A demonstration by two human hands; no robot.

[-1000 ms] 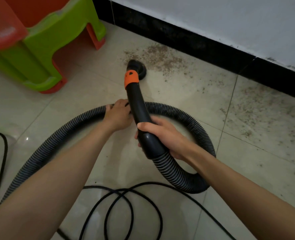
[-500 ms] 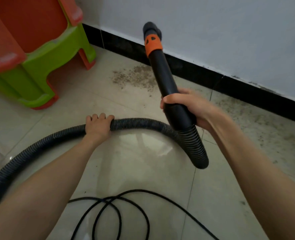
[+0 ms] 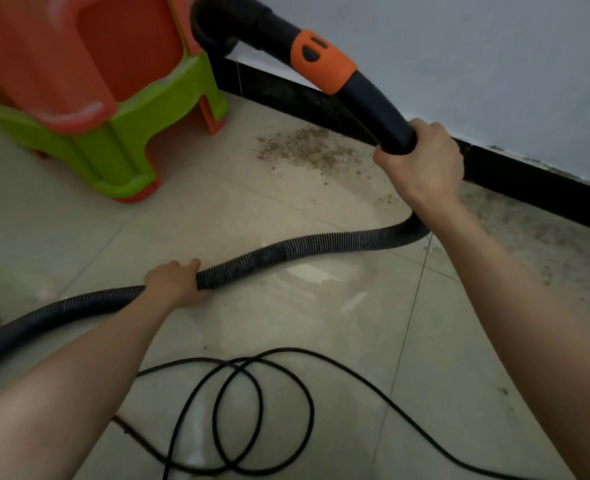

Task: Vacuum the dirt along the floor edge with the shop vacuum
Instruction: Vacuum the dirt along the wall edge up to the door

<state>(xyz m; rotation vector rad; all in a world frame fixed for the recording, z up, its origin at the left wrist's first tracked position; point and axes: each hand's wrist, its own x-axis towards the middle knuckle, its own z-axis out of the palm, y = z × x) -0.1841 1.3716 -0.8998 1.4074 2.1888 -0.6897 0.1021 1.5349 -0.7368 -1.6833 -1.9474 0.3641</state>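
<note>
Fingers of two hands curl round one hose (image 3: 286, 251): left hand (image 3: 175, 282), right hand (image 3: 421, 164).

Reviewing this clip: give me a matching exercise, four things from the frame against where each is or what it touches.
1. black rigid vacuum wand with orange collar
2. black ribbed vacuum hose
3. brown dirt patch
4. thin black power cord

A. looped on the floor tiles nearest the camera
B. gripped by the left hand
C. on the tile beside the black baseboard
D. held off the floor by the right hand

Pairs: 1-D, 2-B, 3-C, 4-A
</note>
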